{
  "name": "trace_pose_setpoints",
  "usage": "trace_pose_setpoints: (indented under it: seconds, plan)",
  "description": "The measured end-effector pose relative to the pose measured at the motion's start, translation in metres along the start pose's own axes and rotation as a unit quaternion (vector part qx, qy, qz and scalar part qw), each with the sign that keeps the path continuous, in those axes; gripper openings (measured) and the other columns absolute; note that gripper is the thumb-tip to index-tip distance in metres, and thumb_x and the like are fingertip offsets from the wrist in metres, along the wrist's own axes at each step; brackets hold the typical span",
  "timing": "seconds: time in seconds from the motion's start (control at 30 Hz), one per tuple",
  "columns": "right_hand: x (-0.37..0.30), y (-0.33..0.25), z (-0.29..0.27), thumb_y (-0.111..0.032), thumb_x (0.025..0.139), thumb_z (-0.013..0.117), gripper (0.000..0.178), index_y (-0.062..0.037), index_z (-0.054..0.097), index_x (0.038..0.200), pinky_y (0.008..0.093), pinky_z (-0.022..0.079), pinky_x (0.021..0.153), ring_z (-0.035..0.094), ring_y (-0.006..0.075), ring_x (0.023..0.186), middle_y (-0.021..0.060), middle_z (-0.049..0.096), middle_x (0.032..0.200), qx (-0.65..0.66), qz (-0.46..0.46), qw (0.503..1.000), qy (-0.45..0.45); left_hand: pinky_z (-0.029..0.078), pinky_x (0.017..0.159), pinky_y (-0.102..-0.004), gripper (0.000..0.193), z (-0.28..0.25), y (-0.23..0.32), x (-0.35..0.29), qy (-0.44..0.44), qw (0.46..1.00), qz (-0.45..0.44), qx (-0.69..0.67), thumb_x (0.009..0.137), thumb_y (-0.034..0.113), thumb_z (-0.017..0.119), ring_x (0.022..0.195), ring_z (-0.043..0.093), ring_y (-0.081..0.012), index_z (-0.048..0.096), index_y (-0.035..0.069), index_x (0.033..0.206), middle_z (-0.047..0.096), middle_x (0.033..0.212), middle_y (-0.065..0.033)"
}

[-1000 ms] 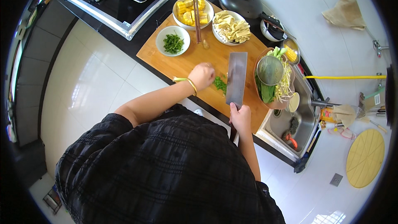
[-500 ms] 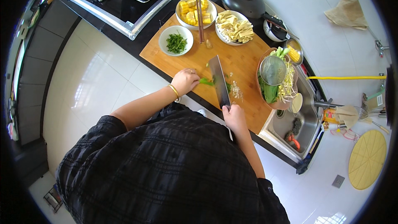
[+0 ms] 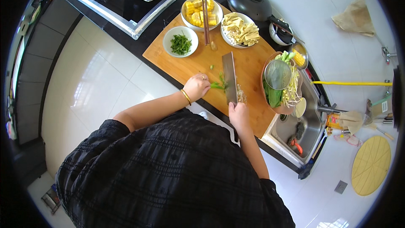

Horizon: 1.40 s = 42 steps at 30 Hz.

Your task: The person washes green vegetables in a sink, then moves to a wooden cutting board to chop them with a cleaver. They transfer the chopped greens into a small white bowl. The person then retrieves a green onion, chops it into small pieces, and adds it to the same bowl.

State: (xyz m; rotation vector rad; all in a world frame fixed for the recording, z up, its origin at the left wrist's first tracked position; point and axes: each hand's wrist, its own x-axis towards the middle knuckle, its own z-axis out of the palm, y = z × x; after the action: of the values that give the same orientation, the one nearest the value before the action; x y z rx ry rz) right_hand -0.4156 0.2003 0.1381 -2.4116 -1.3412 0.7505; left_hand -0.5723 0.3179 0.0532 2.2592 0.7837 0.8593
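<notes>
My left hand [image 3: 197,86] is closed around a small bunch of green herbs [image 3: 218,85] near the front edge of a wooden cutting board [image 3: 252,69]. My right hand [image 3: 239,115] grips the handle of a wide-bladed cleaver [image 3: 230,76], whose blade stands beside the leafy end of the herbs. Whether the edge touches them, I cannot tell. Chopped pale bits, probably garlic [image 3: 241,94], lie on the board just right of the blade, partly hidden by it. Behind my left hand sits a white bowl [image 3: 167,42] of chopped greens.
Farther back are a bowl of corn pieces [image 3: 196,16] with chopsticks [image 3: 205,21] across it and a bowl of yellowish strips [image 3: 241,29]. On the right, a basket of vegetables [image 3: 288,85] stands beside the sink [image 3: 310,126]. A stove [image 3: 122,10] is at the back left.
The cleaver has shifted slightly right and now stands more upright in view. My left hand has moved a little right and down with the herbs.
</notes>
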Motion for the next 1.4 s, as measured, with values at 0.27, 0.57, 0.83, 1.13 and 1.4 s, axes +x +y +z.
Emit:
trace_pose_setpoints:
  seconds: [0.27, 0.57, 0.83, 1.13, 1.4]
  plan:
    - [-0.01, 0.008, -0.004, -0.02, 0.081, 0.051, 0.03, 0.0062, 0.058, 0.068, 0.0461, 0.047, 0.063, 0.057, 0.042, 0.068, 0.0277, 0.057, 0.069, -0.085, -0.012, 0.995, -0.056, 0.045, 0.067, -0.0352, 0.006, 0.011, 0.004, 0.002, -0.004, 1.0, 0.007, 0.003, 0.066, 0.008, 0.065, 0.073, 0.055, -0.0264, 0.062, 0.003, 0.069, 0.055, 0.072, -0.0074]
    - [-0.008, 0.016, -0.007, -0.021, 0.08, 0.054, 0.03, 0.0075, 0.059, 0.07, 0.0459, 0.046, 0.062, 0.057, 0.0418, 0.068, 0.0281, 0.056, 0.068, -0.009, -0.019, 1.0, -0.01, 0.045, 0.069, -0.0348, 0.007, 0.001, 0.013, 0.007, 0.015, 0.999, 0.029, 0.004, 0.067, 0.008, 0.064, 0.074, 0.054, -0.0262, 0.062, 0.004, 0.071, 0.055, 0.074, -0.0076]
    - [-0.014, 0.0, -0.005, -0.021, 0.081, 0.051, 0.031, 0.0062, 0.059, 0.067, 0.0467, 0.046, 0.063, 0.057, 0.0419, 0.067, 0.0263, 0.057, 0.067, -0.092, -0.013, 0.994, -0.052, 0.045, 0.069, -0.0341, 0.005, 0.005, 0.003, 0.001, -0.039, 0.998, 0.038, 0.043, 0.068, 0.007, 0.063, 0.075, 0.054, -0.0254, 0.061, 0.004, 0.071, 0.055, 0.075, -0.007]
    - [-0.013, 0.005, -0.016, -0.02, 0.08, 0.055, 0.03, 0.0078, 0.058, 0.069, 0.0458, 0.046, 0.061, 0.058, 0.0416, 0.069, 0.0283, 0.057, 0.069, -0.044, -0.012, 0.999, -0.019, 0.045, 0.069, -0.0341, 0.003, 0.012, 0.004, 0.006, -0.024, 0.997, 0.066, 0.023, 0.069, 0.007, 0.061, 0.075, 0.054, -0.026, 0.06, 0.004, 0.069, 0.055, 0.076, -0.0072]
    - [0.001, 0.021, 0.018, -0.022, 0.081, 0.055, 0.035, 0.0099, 0.056, 0.065, 0.0408, 0.047, 0.053, 0.059, 0.0348, 0.053, 0.0243, 0.055, 0.056, -0.058, -0.032, 0.998, 0.006, 0.045, 0.069, -0.0338, 0.003, 0.014, 0.006, 0.005, -0.027, 0.997, 0.067, 0.037, 0.069, 0.006, 0.061, 0.076, 0.054, -0.0259, 0.061, 0.004, 0.071, 0.055, 0.075, -0.0072]
